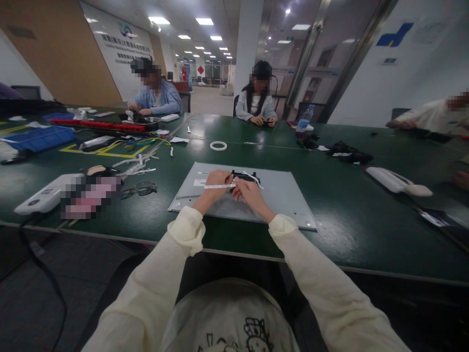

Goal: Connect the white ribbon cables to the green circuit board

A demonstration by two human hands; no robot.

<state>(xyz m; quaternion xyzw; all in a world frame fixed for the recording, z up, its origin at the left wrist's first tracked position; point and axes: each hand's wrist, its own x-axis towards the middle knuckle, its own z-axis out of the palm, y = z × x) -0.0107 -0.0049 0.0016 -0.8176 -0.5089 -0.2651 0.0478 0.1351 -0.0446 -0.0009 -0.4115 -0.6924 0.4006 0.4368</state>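
Note:
A grey rectangular panel [278, 195] lies flat on the green table in front of me. Over its middle is a black part [244, 174] with a bar-like shape; its kind is not clear. A second pale strip [255, 179] lies slantwise across that part. My right hand [251, 192] is closed, thumb and finger pinching the end of a white strip [219, 186]. This strip stretches leftward across my left hand [217, 182]. The left fingers are curled at the black part's left end, and what they grip is hidden. A thin rod-like thing [188, 197] rests on the panel's left.
A white tape roll [219, 145] sits beyond the panel. Glasses [139, 189], strip scraps [137, 168] and a white device [49, 193] lie to the left. Another white device [397, 181] is on the right. Co-workers [156, 95] sit across the table, near a water bottle [306, 117].

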